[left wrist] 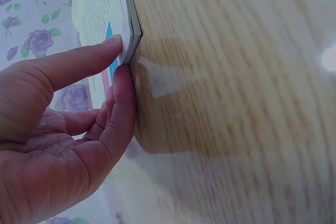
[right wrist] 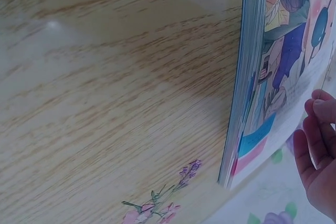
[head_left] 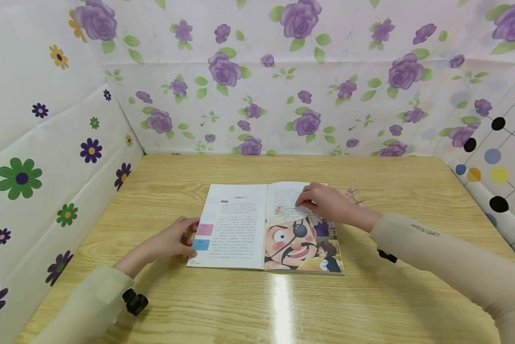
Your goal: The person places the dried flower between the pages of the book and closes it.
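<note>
An open book (head_left: 236, 205) lies on the wooden table, with printed text on its left page and a cartoon face with an eyepatch on its right page (head_left: 289, 243). At the lower left edge, my left hand (head_left: 169, 243) grips the book. The left wrist view shows the thumb (left wrist: 94, 59) on the page corner and a finger against the edge below it. Over the upper right page is my right hand (head_left: 328, 203), its fingers bent and fingertips close together. In the right wrist view, the fingertips (right wrist: 317, 103) are by the page; whether they pinch paper is unclear.
Pink and blue blocks colour the left page's outer margin. A small flower print (right wrist: 157, 203) shows on the table (head_left: 176, 306) beyond the book's right side. Flower-patterned sheeting (head_left: 240, 95) hangs behind the table, with patterned sheets at both sides.
</note>
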`<state>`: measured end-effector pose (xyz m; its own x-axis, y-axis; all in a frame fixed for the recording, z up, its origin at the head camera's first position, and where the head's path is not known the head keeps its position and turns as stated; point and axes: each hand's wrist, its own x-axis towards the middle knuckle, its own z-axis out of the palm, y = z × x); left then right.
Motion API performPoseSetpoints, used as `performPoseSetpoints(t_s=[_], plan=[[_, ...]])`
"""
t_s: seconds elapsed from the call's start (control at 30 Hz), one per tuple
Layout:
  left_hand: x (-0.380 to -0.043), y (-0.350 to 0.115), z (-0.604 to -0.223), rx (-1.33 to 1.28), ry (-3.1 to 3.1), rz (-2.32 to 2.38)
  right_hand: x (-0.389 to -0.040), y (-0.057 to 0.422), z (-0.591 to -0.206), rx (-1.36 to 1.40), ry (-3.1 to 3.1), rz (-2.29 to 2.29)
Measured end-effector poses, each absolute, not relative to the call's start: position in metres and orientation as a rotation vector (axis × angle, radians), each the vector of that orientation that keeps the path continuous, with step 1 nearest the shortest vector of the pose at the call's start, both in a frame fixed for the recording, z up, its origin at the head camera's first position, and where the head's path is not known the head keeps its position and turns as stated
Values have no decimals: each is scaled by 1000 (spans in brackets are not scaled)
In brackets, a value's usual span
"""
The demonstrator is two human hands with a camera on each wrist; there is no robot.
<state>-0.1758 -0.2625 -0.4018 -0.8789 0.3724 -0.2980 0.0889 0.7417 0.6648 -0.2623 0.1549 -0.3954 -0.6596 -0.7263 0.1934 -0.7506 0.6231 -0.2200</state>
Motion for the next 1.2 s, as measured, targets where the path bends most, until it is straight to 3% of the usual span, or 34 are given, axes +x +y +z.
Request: performPoseSetpoints(t_s=[1.2], plan=[[-177,-262,-401,341,2504,929,-269,148,-405,1337,-2777,401]])
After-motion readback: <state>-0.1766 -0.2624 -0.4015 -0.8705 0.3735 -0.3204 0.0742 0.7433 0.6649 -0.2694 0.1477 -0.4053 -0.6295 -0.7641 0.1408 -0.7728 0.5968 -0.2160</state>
